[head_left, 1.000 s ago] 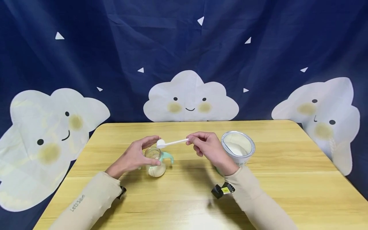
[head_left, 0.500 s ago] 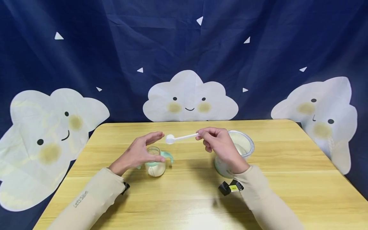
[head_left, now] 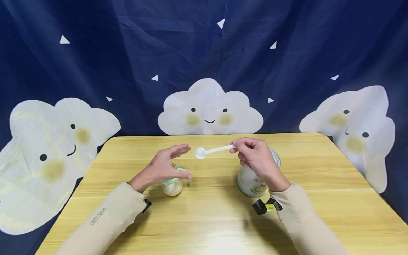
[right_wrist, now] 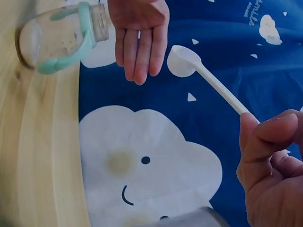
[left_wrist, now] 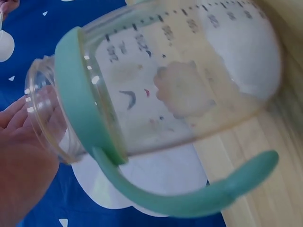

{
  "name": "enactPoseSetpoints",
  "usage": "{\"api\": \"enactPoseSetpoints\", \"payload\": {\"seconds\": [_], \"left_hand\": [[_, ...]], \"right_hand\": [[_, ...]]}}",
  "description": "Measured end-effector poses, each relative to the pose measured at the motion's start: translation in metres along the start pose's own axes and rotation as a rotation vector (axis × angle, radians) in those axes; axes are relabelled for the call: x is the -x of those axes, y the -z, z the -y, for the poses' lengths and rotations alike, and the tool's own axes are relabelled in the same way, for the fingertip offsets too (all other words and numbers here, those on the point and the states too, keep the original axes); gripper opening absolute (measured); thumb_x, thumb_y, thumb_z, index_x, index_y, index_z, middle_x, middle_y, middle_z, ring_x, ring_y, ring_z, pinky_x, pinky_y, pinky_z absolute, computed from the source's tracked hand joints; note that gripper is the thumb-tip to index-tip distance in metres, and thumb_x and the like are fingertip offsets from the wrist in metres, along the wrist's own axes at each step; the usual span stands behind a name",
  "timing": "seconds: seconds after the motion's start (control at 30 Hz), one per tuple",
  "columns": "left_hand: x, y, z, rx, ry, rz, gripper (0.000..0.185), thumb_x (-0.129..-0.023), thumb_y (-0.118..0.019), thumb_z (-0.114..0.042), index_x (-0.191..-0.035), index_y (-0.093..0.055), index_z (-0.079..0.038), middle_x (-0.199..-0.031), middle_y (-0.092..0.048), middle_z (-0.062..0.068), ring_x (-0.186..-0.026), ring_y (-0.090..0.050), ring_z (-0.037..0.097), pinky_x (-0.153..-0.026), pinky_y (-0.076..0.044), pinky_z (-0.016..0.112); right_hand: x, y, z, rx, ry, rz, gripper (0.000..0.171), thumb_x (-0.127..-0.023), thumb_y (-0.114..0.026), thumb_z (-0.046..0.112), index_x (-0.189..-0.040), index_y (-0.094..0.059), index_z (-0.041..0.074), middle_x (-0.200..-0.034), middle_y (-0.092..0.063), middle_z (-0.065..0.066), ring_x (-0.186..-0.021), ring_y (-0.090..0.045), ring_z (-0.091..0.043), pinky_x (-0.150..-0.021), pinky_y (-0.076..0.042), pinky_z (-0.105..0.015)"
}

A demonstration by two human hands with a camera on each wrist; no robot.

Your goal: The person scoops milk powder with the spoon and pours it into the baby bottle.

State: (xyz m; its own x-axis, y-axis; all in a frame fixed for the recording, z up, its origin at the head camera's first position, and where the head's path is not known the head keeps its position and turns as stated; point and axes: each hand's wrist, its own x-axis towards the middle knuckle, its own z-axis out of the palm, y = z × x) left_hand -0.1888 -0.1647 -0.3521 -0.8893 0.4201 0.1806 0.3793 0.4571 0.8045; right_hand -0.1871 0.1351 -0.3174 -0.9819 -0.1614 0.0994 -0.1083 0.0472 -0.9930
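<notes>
My right hand [head_left: 256, 157] pinches the handle end of a white measuring scoop [head_left: 200, 153], held level above the table. In the right wrist view the bowl of the scoop [right_wrist: 182, 61] shows bare inside walls. My left hand [head_left: 165, 165] is raised with straight fingers and thumb apart, over and in front of a clear baby bottle [head_left: 173, 189]. That bottle stands upright, lidless, with a mint-green collar and handles [left_wrist: 189, 201]. White powder [left_wrist: 246, 52] lies in its bottom. Below and behind my right hand stands a milk powder tin [head_left: 251, 182], its mouth mostly hidden.
Both containers stand on a light wooden table [head_left: 204, 219]. Behind its far edge hangs a dark blue curtain [head_left: 137, 71] printed with smiling clouds [head_left: 210, 102]. A black wrist camera [head_left: 267, 206] sits on my right sleeve.
My right hand has carried the scoop from over the bottle's mouth to the right, toward the tin. My left hand has shifted slightly right and up, away from the bottle.
</notes>
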Motion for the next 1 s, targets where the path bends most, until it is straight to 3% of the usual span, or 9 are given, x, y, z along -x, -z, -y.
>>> {"api": "enactPoseSetpoints", "payload": {"seconds": [0.07,0.13,0.23,0.33,0.57,0.8,1.0], "left_hand": [[-0.002,-0.002,-0.002,0.002,0.006,0.004,0.092,-0.07,-0.093,-0.027,-0.147,-0.047,-0.006,-0.145,-0.054,0.007,-0.123,-0.059,0.025,-0.072,-0.055,0.032],[-0.003,-0.003,-0.004,0.004,0.007,0.004,0.091,-0.071,-0.092,-0.027,-0.147,-0.046,-0.006,-0.145,-0.054,0.007,-0.122,-0.059,0.025,-0.069,-0.055,0.032],[-0.004,-0.006,-0.007,0.007,0.002,-0.007,0.091,-0.072,-0.092,-0.026,-0.148,-0.046,-0.006,-0.145,-0.054,0.006,-0.13,-0.053,0.024,-0.093,-0.053,0.043],[-0.006,-0.01,-0.01,0.019,-0.001,-0.015,0.093,-0.071,-0.093,-0.029,-0.148,-0.046,-0.007,-0.145,-0.054,0.005,-0.136,-0.047,0.022,-0.11,-0.038,0.054],[-0.015,-0.022,-0.015,0.037,0.014,0.002,0.096,-0.07,-0.093,-0.032,-0.15,-0.044,-0.012,-0.146,-0.053,0.0,-0.136,-0.046,0.014,-0.114,-0.033,0.049],[-0.022,-0.034,-0.023,0.064,0.006,0.01,0.095,-0.07,-0.093,-0.022,-0.149,-0.044,-0.008,-0.147,-0.052,0.003,-0.137,-0.046,0.018,-0.113,-0.036,0.047],[-0.028,-0.045,-0.027,0.078,0.031,0.007,0.096,-0.068,-0.094,-0.027,-0.149,-0.045,-0.009,-0.146,-0.053,0.0,-0.136,-0.047,0.017,-0.113,-0.036,0.045]], "right_hand": [[0.001,0.003,0.001,0.002,-0.006,-0.005,0.02,-0.098,-0.06,0.01,-0.102,-0.066,-0.009,-0.075,-0.067,0.002,-0.051,-0.04,-0.007,-0.044,-0.036,-0.019],[0.002,0.008,0.001,0.024,0.0,-0.01,0.021,-0.099,-0.06,0.011,-0.102,-0.066,-0.009,-0.075,-0.067,0.001,-0.048,-0.04,-0.007,-0.043,-0.036,-0.018],[0.003,0.014,0.002,0.06,0.011,-0.014,0.022,-0.099,-0.059,0.012,-0.103,-0.065,-0.009,-0.076,-0.068,0.001,-0.046,-0.042,-0.007,-0.041,-0.035,-0.019],[0.005,0.021,0.004,0.083,0.018,-0.023,0.023,-0.1,-0.058,0.011,-0.103,-0.064,-0.011,-0.075,-0.068,0.001,-0.046,-0.043,-0.007,-0.041,-0.036,-0.019],[0.008,0.035,0.01,0.074,0.022,-0.058,0.019,-0.099,-0.058,0.01,-0.101,-0.065,-0.008,-0.074,-0.067,0.002,-0.049,-0.042,-0.006,-0.042,-0.037,-0.019],[0.012,0.051,0.011,0.089,0.021,-0.101,0.014,-0.099,-0.06,0.012,-0.097,-0.068,-0.001,-0.073,-0.067,0.005,-0.052,-0.043,-0.007,-0.043,-0.039,-0.019],[0.015,0.063,0.007,0.035,0.034,-0.106,0.013,-0.099,-0.06,0.011,-0.091,-0.07,0.009,-0.073,-0.067,0.004,-0.052,-0.043,-0.006,-0.043,-0.039,-0.018]]}}
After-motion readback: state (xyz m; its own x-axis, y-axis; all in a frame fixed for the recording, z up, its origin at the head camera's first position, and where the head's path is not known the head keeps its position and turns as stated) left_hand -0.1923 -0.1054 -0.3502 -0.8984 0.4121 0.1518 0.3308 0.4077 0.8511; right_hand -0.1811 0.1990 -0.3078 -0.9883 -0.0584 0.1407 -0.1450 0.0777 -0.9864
